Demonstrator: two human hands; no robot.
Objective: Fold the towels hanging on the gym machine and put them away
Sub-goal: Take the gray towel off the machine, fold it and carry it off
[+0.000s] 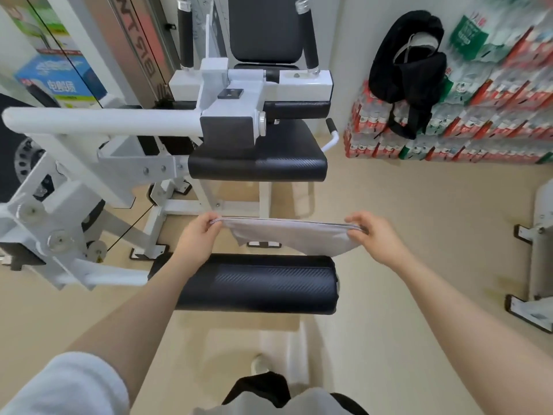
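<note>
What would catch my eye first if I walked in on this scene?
Probably the grey towel stretched in mid-air at the centre, its top edge pinched between the left hand and the right hand, just above a black roller pad. Behind it stands the white gym machine with its black seat. At the right, a black backpack sits on stacked packs of bottled water.
</note>
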